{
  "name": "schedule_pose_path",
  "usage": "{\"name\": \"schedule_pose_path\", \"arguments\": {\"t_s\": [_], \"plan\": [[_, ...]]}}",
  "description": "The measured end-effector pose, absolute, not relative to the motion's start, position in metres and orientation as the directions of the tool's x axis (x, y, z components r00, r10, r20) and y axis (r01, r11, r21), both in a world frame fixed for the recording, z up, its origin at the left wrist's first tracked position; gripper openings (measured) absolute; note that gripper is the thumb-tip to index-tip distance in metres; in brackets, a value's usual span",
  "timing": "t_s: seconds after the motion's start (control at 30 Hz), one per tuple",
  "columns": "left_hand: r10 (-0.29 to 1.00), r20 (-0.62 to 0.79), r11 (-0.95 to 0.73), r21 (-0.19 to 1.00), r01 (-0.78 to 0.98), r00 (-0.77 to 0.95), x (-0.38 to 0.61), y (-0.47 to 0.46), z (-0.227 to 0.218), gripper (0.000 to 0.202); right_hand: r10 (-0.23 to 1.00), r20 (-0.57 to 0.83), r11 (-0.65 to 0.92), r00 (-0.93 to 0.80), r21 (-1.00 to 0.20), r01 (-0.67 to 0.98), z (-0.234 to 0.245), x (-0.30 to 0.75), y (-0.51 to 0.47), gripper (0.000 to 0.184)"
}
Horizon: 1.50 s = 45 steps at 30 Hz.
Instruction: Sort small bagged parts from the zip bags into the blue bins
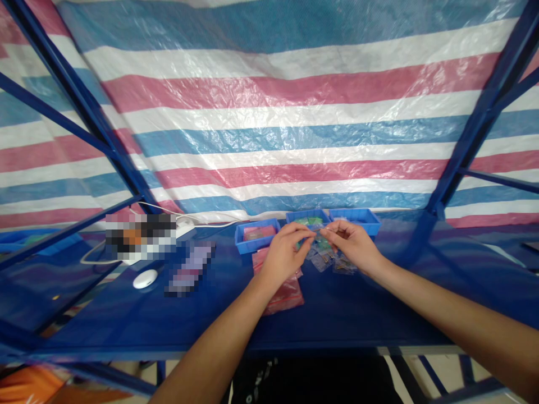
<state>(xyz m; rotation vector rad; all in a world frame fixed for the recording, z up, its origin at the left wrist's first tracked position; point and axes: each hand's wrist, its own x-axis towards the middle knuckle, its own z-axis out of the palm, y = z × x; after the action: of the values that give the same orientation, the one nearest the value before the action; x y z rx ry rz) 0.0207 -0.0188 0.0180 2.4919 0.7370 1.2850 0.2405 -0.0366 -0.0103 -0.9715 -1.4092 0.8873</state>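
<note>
My left hand (286, 247) and my right hand (351, 241) meet above the blue table (357, 308), both with fingers pinched. Between the fingertips they hold a small clear plastic bag (319, 229); what is inside it is too small to make out. Under the hands lie several small clear bags (332, 261) with little parts in them. A red bag (286, 292) lies flat below my left wrist.
Three shallow blue trays stand at the back: one with red bags (256, 233), a middle one (307, 217) and a right one (357, 217). A white round object (145, 278) and a white cable (197, 220) lie at the left. A striped tarpaulin (273, 112) hangs on blue frame bars (480, 112).
</note>
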Motion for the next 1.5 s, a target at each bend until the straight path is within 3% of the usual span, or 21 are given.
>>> {"name": "schedule_pose_path", "arguments": {"t_s": [0.27, 0.57, 0.73, 0.97, 1.07, 1.27, 1.5], "plan": [[0.602, 0.626, -0.794, 0.532, 0.293, 0.496, 0.022, -0.020, 0.016, 0.019, 0.888, 0.440, 0.457, -0.131, -0.876, 0.154, -0.011, 0.235, -0.044, 0.032], [0.691, 0.555, -0.716, 0.611, 0.336, 0.463, 0.021, -0.024, 0.023, 0.019, 0.834, 0.487, 0.545, -0.260, -0.799, 0.255, 0.003, 0.236, -0.056, 0.041], [0.735, 0.483, -0.654, 0.690, 0.309, 0.476, 0.020, -0.022, 0.021, 0.023, 0.860, 0.462, 0.503, -0.217, -0.840, 0.205, 0.002, 0.235, -0.054, 0.046], [0.783, 0.464, -0.589, 0.767, 0.254, 0.414, 0.021, -0.016, 0.014, 0.025, 0.898, 0.437, 0.439, -0.045, -0.894, 0.085, -0.003, 0.237, -0.047, 0.032], [0.772, 0.451, -0.582, 0.785, 0.214, 0.447, 0.021, -0.017, 0.013, 0.028, 0.890, 0.449, 0.454, -0.080, -0.889, 0.053, -0.006, 0.235, -0.046, 0.041], [0.748, 0.446, -0.590, 0.786, 0.185, 0.492, 0.021, -0.020, 0.014, 0.026, 0.899, 0.409, 0.423, -0.157, -0.903, 0.071, -0.009, 0.234, -0.046, 0.032], [0.741, 0.471, -0.599, 0.785, 0.156, 0.478, 0.021, -0.020, 0.015, 0.025, 0.903, 0.388, 0.399, -0.186, -0.917, 0.022, -0.008, 0.235, -0.044, 0.035]]}}
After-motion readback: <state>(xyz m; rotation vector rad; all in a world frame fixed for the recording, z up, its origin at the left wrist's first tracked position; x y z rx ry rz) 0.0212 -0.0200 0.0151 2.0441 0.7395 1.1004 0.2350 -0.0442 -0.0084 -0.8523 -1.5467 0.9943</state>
